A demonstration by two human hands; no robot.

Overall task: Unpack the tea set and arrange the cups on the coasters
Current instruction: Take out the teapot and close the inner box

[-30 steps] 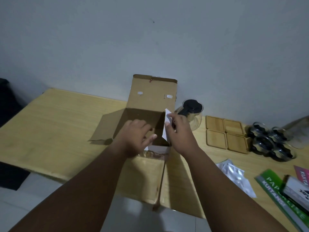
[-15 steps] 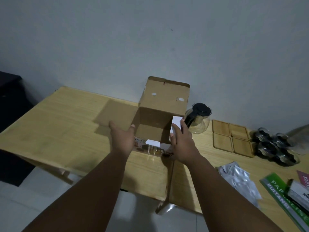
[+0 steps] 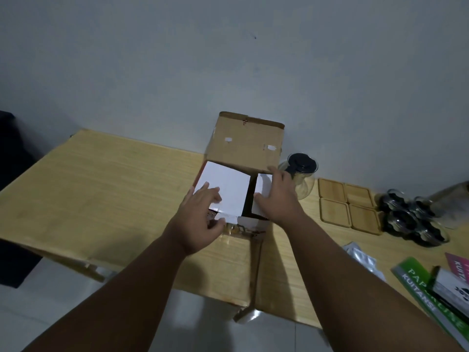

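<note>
Cardboard box, middle of the wooden table: a wide white left flap, out of sight half a second earlier, now lies across most of the opening. A dark gap separates it from the narrow right flap. The left grip, which has come off the box's left wall, rests on the wide flap with fingers apart and nearly straight, thumb at its near edge. The right grip is clamped on the narrow flap, thumb along its inner edge and fingers draped over its far side. The contents are mostly covered, though something glassy shows at the near edge, so unpacking looks unfinished. A glass teapot stands just right of the box. Further right, four square wooden coasters lie bare in a block. A cluster of glass cups sits just right of them, none yet on a coaster.
</note>
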